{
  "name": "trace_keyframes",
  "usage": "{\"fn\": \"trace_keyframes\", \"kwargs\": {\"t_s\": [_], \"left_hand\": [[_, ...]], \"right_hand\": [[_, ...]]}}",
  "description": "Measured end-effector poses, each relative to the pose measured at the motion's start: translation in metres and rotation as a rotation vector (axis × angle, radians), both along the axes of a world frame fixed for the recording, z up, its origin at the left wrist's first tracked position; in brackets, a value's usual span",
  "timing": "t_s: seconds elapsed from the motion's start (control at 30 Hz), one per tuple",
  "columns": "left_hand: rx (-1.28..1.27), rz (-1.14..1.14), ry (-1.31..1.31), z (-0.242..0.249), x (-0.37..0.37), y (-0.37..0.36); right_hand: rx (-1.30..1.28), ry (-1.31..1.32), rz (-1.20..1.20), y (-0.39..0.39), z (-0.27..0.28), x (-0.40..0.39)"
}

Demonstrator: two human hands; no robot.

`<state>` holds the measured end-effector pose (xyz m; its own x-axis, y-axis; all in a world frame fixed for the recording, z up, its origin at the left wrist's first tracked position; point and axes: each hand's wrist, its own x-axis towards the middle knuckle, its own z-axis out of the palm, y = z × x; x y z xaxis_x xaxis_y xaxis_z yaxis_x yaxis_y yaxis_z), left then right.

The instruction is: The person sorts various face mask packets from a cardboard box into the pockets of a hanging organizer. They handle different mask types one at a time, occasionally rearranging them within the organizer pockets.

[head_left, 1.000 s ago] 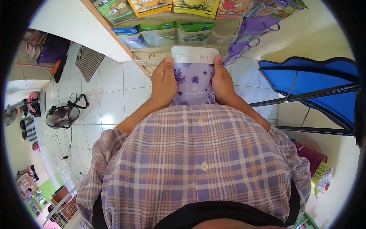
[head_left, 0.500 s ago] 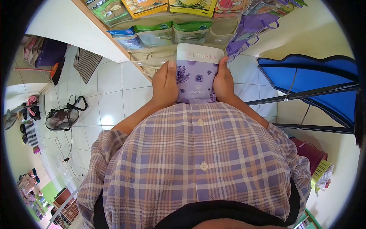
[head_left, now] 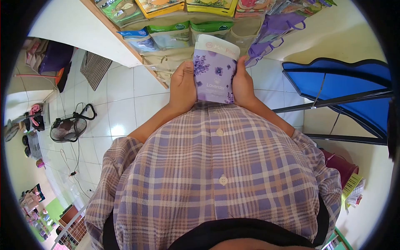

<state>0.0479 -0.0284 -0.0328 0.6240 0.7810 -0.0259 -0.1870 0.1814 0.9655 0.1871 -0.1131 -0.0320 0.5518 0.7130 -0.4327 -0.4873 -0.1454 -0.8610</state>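
Observation:
A purple pouch [head_left: 215, 75] with a white top band, printed flowers and the word "Lavender" is held upright in front of my shirt. My left hand [head_left: 183, 86] grips its left edge, thumb along the side. On the opposite edge my right hand [head_left: 243, 83] closes round it in the same way. The fingers of both hands are mostly hidden behind the pouch. Just beyond it hangs a beige pocket organizer [head_left: 160, 58], its pockets filled with green pouches [head_left: 170, 35], a blue pouch [head_left: 137, 39] and yellow packs [head_left: 210, 7].
Purple bags [head_left: 271, 37] hang to the right of the organizer. A blue panel on a black frame [head_left: 337, 83] stands at the right, above a maroon bin [head_left: 339, 166]. On the tiled floor at left are a fan [head_left: 68, 128], loose cables and a striped mat [head_left: 95, 70].
Both hands have raised the pouch a little, and its top now leans slightly, the right corner lower. The grip stays on both side edges.

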Motion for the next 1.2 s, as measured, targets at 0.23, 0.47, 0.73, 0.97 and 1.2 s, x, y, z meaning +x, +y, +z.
{"fn": "trace_keyframes", "kwargs": {"t_s": [0.23, 0.47, 0.73, 0.97, 1.2], "left_hand": [[0.157, 0.089, 0.092, -0.007, -0.002, -0.003], [0.102, -0.027, 0.049, -0.011, -0.001, -0.003], [0.3, -0.104, -0.06, -0.016, 0.003, -0.002], [0.197, -0.295, 0.249, -0.01, 0.002, 0.001], [0.122, -0.071, 0.281, 0.017, 0.011, -0.018]], "right_hand": [[0.156, -0.354, -0.08, -0.012, -0.016, -0.014], [0.074, -0.047, 0.038, -0.011, 0.011, -0.01], [0.389, 0.358, 0.022, -0.009, -0.009, 0.008], [0.133, -0.368, -0.242, -0.012, -0.049, 0.018], [0.103, -0.451, -0.155, -0.01, -0.003, -0.015]]}}
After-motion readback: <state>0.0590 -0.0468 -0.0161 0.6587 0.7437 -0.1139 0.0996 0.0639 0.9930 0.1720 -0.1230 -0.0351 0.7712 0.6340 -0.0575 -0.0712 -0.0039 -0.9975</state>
